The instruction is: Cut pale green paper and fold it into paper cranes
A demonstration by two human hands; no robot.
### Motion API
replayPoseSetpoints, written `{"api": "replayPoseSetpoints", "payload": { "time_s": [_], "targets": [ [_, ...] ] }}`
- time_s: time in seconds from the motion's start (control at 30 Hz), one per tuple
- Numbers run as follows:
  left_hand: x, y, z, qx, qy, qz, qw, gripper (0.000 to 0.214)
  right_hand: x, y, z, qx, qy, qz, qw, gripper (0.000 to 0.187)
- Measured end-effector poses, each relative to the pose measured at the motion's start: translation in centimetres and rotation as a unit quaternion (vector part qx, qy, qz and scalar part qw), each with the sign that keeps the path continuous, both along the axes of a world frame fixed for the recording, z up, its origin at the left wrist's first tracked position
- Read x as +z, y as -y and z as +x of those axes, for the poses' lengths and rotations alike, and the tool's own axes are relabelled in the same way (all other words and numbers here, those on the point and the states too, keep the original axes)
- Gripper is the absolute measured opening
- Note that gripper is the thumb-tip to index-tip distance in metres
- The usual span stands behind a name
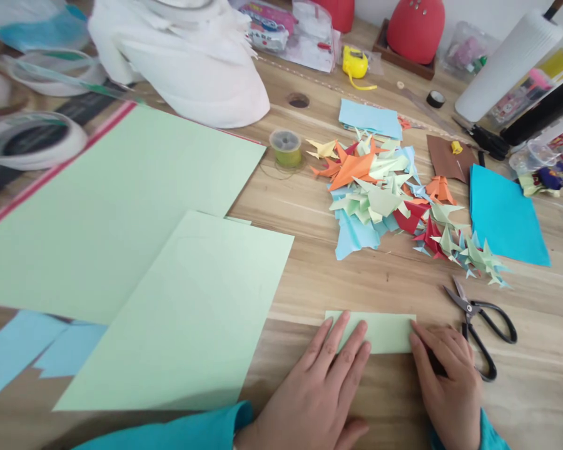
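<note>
A small light green paper strip [390, 332] lies on the wooden table in front of me, its long side running left to right. My left hand [321, 381] rests flat with stretched fingers over the strip's left part, holding nothing. At its right end, the thumb and forefinger of my right hand [450, 372] pinch the short edge. Black-handled scissors [473, 309] lie just beyond my right hand, their blades slightly apart. Left of my hands, a larger light green sheet [201, 306] overlaps a big light green sheet [98, 187].
Folded paper cranes [375, 187] in several colours are heaped behind the strip. To their right is bright blue paper [507, 215]. A thread spool [286, 149], a yellow tape measure [355, 62] and a white shoe-like form [187, 62] stand farther back. Tape rolls [70, 140] sit left.
</note>
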State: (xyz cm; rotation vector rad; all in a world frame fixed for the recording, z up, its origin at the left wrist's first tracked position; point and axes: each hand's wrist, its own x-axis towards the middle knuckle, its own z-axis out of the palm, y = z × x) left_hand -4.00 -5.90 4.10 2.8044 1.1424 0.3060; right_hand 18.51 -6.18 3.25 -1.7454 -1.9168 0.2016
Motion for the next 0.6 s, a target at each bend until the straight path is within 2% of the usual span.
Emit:
{"api": "replayPoseSetpoints", "payload": {
  "time_s": [0.6],
  "targets": [
    [-0.64, -0.26, 0.09, 0.003, 0.021, -0.011, 1.000, 0.067, 0.42, 0.01, -0.68, -0.013, 0.019, -0.010, 1.000, 0.017]
  ]
}}
